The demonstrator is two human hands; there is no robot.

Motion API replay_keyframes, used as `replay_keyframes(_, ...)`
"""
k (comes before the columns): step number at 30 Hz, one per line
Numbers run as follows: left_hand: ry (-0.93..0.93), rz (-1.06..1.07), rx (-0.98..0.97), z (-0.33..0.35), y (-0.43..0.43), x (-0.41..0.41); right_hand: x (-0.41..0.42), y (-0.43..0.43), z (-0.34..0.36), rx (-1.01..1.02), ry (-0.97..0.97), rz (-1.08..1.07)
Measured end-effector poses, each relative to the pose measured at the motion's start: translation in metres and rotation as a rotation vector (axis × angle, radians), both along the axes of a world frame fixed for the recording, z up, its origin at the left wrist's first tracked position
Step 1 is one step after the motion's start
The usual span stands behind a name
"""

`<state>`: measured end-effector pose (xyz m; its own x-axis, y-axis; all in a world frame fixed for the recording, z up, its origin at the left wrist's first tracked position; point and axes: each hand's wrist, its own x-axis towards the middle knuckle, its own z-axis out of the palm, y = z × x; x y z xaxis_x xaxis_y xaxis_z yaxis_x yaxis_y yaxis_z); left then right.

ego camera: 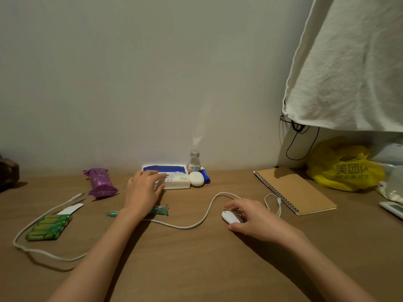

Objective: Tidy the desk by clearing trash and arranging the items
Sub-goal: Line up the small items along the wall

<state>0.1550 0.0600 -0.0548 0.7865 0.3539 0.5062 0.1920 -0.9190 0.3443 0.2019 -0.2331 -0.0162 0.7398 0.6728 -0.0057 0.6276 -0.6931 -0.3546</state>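
My left hand reaches to the white and blue tissue pack at the back of the desk, its fingers resting on the pack's left end. My right hand curls round a small white oval object at the desk's middle right. A white cable loops from the left side across the desk towards the notebook. A crumpled green wrapper lies just under my left wrist. A pack of green batteries and a purple snack packet lie on the left.
Beside the tissue pack stand a small glass bottle, a white oval case and a blue tube. A brown spiral notebook and a yellow plastic bag are at right. White cloth hangs above.
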Motion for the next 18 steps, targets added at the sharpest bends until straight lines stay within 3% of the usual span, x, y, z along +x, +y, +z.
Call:
replay_keyframes(11,0.028,0.005,-0.098,-0.004,-0.001,-0.008,-0.003,0.018,0.007,0.160,0.029,0.003)
replay_keyframes(18,0.013,0.008,-0.144,-0.008,-0.001,-0.004,0.049,0.062,0.013,0.338,-0.022,-0.188)
